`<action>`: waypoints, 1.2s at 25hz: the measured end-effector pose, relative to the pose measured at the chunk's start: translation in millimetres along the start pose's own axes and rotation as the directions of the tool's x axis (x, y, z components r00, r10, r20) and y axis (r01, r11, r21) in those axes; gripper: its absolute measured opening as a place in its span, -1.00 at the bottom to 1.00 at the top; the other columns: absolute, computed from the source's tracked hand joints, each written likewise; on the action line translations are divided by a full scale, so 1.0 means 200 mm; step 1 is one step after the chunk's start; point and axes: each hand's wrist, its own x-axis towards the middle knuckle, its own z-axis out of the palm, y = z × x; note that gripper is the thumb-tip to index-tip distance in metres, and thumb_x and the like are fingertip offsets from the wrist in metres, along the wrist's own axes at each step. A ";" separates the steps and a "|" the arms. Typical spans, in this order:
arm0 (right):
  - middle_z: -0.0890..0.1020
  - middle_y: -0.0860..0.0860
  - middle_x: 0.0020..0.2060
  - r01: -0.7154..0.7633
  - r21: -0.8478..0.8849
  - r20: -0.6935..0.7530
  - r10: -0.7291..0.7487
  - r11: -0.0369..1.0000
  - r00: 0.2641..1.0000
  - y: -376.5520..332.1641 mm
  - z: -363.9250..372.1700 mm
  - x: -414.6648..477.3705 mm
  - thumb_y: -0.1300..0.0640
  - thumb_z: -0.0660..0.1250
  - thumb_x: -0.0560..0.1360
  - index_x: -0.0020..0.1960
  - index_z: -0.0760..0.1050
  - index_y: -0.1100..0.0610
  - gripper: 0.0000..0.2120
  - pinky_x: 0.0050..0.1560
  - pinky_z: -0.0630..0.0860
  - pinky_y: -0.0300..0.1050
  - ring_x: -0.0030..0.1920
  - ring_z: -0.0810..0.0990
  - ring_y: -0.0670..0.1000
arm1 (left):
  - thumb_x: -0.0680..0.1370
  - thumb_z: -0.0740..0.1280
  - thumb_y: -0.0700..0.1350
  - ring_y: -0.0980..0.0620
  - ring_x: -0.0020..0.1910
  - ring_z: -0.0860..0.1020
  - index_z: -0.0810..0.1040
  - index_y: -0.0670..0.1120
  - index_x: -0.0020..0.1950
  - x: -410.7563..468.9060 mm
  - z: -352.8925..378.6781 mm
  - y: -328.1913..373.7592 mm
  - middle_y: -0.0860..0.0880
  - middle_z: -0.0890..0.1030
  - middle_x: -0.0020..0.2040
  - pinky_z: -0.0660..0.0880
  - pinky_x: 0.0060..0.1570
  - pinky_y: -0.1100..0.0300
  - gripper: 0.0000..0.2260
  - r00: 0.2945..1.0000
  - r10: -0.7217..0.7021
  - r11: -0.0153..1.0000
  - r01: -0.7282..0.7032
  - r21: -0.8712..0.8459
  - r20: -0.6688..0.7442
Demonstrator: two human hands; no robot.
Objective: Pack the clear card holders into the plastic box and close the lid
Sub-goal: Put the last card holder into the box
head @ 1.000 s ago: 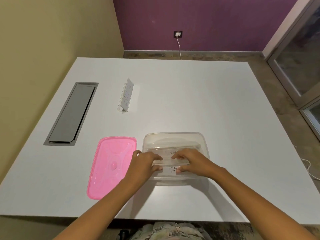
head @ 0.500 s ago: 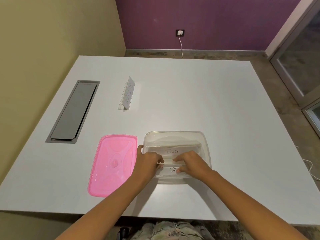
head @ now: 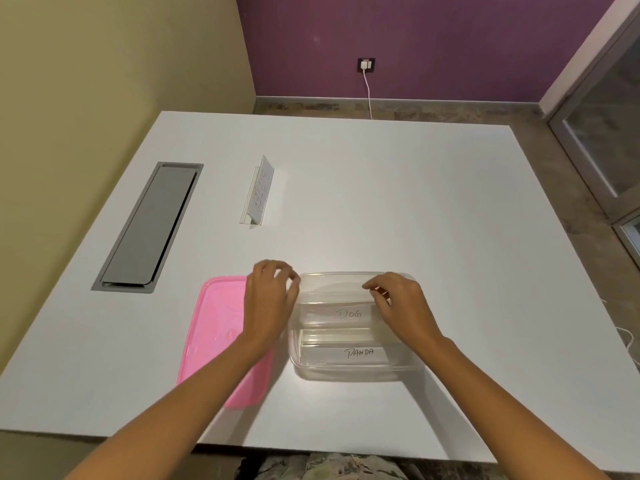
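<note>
Both hands, left [head: 270, 299] and right [head: 401, 306], hover loosely open over the box [head: 349, 370]; next, reach carefully for the far holder [head: 259, 192].

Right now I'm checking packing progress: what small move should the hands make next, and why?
Probably reach the left hand forward for the card holder standing alone on the table. The plastic box holds only the DOG and PANDA holders, and the pink lid lies beside it, so closing would be premature.

table [head: 415, 202] far/right: free | left: card holder [head: 261, 192], pink lid [head: 214, 327], box [head: 349, 370] block
</note>
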 end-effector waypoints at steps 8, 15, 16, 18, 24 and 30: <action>0.58 -0.04 -0.07 0.059 -0.202 0.119 -0.035 0.978 0.992 0.04 0.03 0.19 0.06 0.29 0.55 0.14 0.53 0.04 -0.81 -0.18 0.52 -0.12 -0.17 0.56 -0.04 | 0.58 0.24 -0.10 -0.24 0.27 0.38 0.38 -0.29 0.28 0.71 0.09 -0.35 -0.29 0.43 0.27 0.39 0.21 -0.09 -0.65 0.797 -0.601 0.798 0.592 0.113 0.068; 0.57 -0.07 -0.18 0.036 -0.206 0.152 -0.004 0.978 0.988 0.06 0.04 0.27 0.08 0.26 0.56 -0.05 0.57 0.03 -0.89 -0.26 0.49 -0.13 -0.27 0.53 -0.04 | 0.58 0.23 -0.12 -0.27 0.21 0.51 0.46 -0.34 0.23 0.98 0.26 -0.48 -0.30 0.55 0.21 0.46 0.17 -0.02 -0.66 0.632 -0.724 0.634 0.767 -0.094 0.277; 0.57 -0.08 -0.18 0.026 -0.197 0.156 0.005 0.980 0.988 0.06 0.03 0.28 0.08 0.27 0.56 -0.05 0.57 0.03 -0.89 -0.26 0.49 -0.14 -0.28 0.52 -0.05 | 0.58 0.24 -0.13 -0.29 0.16 0.55 0.50 -0.33 0.20 0.99 0.28 -0.49 -0.31 0.58 0.17 0.48 0.14 -0.01 -0.68 0.636 -0.722 0.625 0.768 -0.138 0.274; 0.57 -0.09 -0.19 0.008 -0.183 0.168 0.023 0.983 0.986 0.05 0.03 0.28 0.08 0.27 0.55 -0.05 0.57 0.03 -0.89 -0.24 0.51 -0.14 -0.27 0.52 -0.07 | 0.57 0.26 -0.14 -0.32 0.06 0.60 0.56 -0.31 0.11 1.01 0.30 -0.50 -0.31 0.62 0.04 0.55 0.09 -0.05 -0.74 0.647 -0.720 0.615 0.763 -0.201 0.251; 0.56 -0.11 -0.16 -0.007 -0.199 0.212 0.050 0.980 0.976 0.05 0.02 0.30 0.05 0.22 0.56 -0.01 0.56 -0.01 -0.86 -0.22 0.47 -0.19 -0.24 0.51 -0.10 | 0.50 0.36 -0.22 -0.25 -0.13 0.66 0.63 -0.26 -0.16 1.02 0.29 -0.49 -0.26 0.66 -0.18 0.62 -0.02 -0.02 -0.88 0.581 -0.781 0.489 0.797 -0.354 0.229; 0.59 -0.14 -0.15 -0.113 -0.066 0.152 0.122 0.991 0.981 0.02 0.01 0.29 0.01 0.20 0.57 0.10 0.52 -0.08 -0.83 -0.16 0.51 -0.15 -0.30 0.45 -0.17 | 0.54 0.34 -0.24 0.04 -0.46 0.55 0.44 -0.09 -0.35 0.81 0.15 -0.23 -0.07 0.54 -0.46 0.50 -0.48 0.23 -0.73 0.548 -0.634 0.110 0.763 -0.638 0.545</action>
